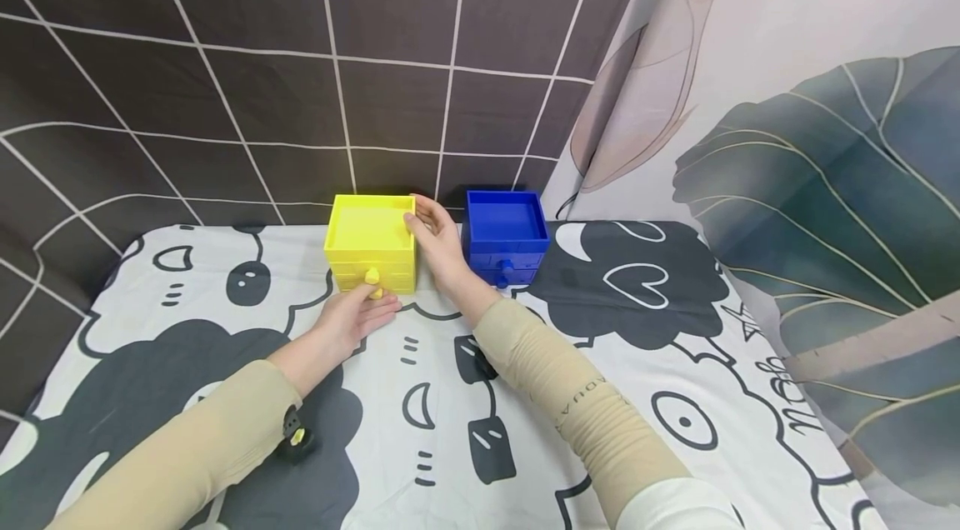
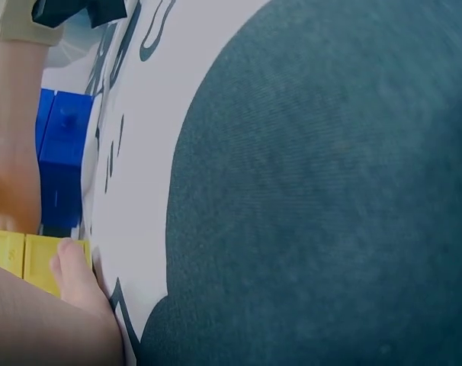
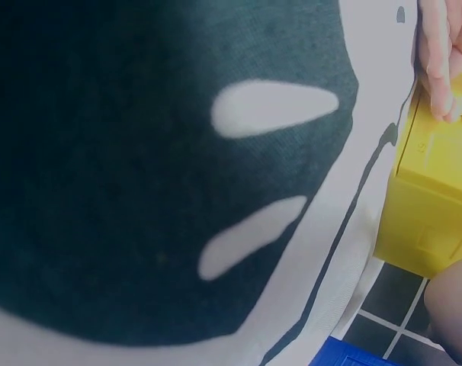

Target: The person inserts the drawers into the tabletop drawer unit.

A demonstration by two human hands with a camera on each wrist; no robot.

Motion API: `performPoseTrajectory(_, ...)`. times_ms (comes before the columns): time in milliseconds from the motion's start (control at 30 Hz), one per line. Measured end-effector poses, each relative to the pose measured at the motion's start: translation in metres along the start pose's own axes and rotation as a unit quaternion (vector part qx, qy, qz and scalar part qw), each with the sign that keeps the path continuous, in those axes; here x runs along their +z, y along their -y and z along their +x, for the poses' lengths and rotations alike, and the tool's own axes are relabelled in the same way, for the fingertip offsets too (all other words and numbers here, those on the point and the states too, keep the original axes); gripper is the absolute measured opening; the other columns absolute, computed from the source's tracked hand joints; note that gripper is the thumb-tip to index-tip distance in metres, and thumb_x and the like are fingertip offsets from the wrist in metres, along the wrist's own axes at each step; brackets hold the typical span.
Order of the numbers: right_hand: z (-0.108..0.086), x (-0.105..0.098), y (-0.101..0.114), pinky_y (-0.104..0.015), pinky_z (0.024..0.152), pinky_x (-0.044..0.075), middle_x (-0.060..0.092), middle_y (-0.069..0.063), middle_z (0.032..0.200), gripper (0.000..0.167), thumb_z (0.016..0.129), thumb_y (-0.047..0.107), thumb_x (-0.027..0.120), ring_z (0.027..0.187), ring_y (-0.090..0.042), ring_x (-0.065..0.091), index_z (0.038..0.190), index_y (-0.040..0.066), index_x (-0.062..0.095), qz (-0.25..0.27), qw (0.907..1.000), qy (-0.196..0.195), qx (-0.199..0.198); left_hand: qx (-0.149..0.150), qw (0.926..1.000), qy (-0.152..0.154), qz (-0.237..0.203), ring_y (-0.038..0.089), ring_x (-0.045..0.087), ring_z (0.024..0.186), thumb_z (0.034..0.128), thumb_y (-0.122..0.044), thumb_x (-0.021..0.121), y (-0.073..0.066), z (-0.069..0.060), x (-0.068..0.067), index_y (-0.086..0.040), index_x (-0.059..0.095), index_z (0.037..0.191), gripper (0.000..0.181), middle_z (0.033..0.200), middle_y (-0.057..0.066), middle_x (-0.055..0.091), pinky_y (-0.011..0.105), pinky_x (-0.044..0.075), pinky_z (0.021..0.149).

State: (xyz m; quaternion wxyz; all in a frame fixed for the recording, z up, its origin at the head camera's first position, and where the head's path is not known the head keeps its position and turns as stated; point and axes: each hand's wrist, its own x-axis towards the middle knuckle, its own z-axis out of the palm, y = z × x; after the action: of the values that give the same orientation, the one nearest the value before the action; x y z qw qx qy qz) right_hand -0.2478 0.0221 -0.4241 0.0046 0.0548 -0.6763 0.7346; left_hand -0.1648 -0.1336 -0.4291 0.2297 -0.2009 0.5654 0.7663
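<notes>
A small yellow drawer box [image 1: 371, 230] with a tray-like top and round front knobs stands at the back of the bed-like surface. At its front, my left hand [image 1: 351, 318] pinches the lower yellow knob [image 1: 377, 293] between thumb and fingers; the right wrist view shows these fingers [image 3: 440, 84] at the knob too. My right hand [image 1: 442, 251] holds the box's right side, its thumb over the top rim and the other fingers along the outer side, partly hidden. Just right of that hand stands a matching blue drawer box [image 1: 506, 222].
Both boxes stand on a white cloth [image 1: 450, 363] with dark cartoon sheep. Behind them hangs a dark cloth with white grid lines [image 1: 390, 105]. A pale leaf-patterned curtain [image 1: 825, 180] borders the right side.
</notes>
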Motion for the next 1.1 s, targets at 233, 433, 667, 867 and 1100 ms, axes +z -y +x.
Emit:
performPoseTrajectory(233,0.000,0.001,0.000,-0.044,0.127,0.043,0.055,-0.020,0.156,0.048,0.107,0.012,0.060,0.143,-0.034,0.052,0.153,0.000,0.050,-0.006,1.0000,0.003,0.001,0.006,0.9998,0.017,-0.005,0.023,0.073,0.126,0.1140,-0.023,0.047,0.001,-0.001,-0.003,-0.004,0.054,0.123,0.022,0.102,0.003,0.078,0.034,0.054,0.112)
performPoseTrajectory(433,-0.001,0.001,0.003,-0.043,0.127,0.043,0.054,-0.019,0.157,0.048,0.107,0.012,0.059,0.144,-0.034,0.052,0.153,0.000,0.050,-0.007,1.0000,0.005,0.004,0.007,0.9993,0.037,0.000,0.020,0.077,0.117,0.1140,-0.024,0.047,0.000,-0.002,-0.007,-0.003,0.054,0.126,0.025,0.112,0.008,0.079,0.036,0.052,0.115)
performPoseTrajectory(667,-0.001,0.001,0.009,-0.042,0.127,0.044,0.054,-0.019,0.158,0.049,0.107,0.010,0.060,0.146,-0.034,0.052,0.153,0.000,0.050,-0.013,0.9999,0.006,0.007,0.006,0.9990,0.043,0.012,0.027,0.067,0.134,0.1139,-0.024,0.047,-0.002,-0.005,-0.014,0.004,0.046,0.146,0.042,0.132,0.015,0.075,0.036,0.052,0.115)
performPoseTrajectory(867,-0.004,-0.004,0.017,-0.042,0.127,0.044,0.053,-0.020,0.159,0.050,0.106,0.009,0.062,0.148,-0.033,0.051,0.154,-0.001,0.049,-0.030,0.9994,0.017,0.011,0.003,0.9992,0.039,0.009,0.009,0.079,0.102,0.1135,-0.021,0.048,-0.003,-0.009,-0.025,0.009,0.032,0.160,0.058,0.120,0.009,0.080,0.029,0.059,0.106)
performPoseTrajectory(1100,-0.010,-0.008,0.026,-0.040,0.133,0.034,0.048,-0.017,0.164,0.054,0.105,0.004,0.063,0.155,-0.031,0.044,0.156,0.000,0.047,-0.031,0.9988,0.037,-0.004,0.022,0.9984,0.020,0.048,0.001,0.077,0.097,0.1139,-0.022,0.045,-0.003,-0.017,-0.047,0.010,0.032,0.160,0.058,0.126,0.009,0.078,0.022,0.062,0.099)
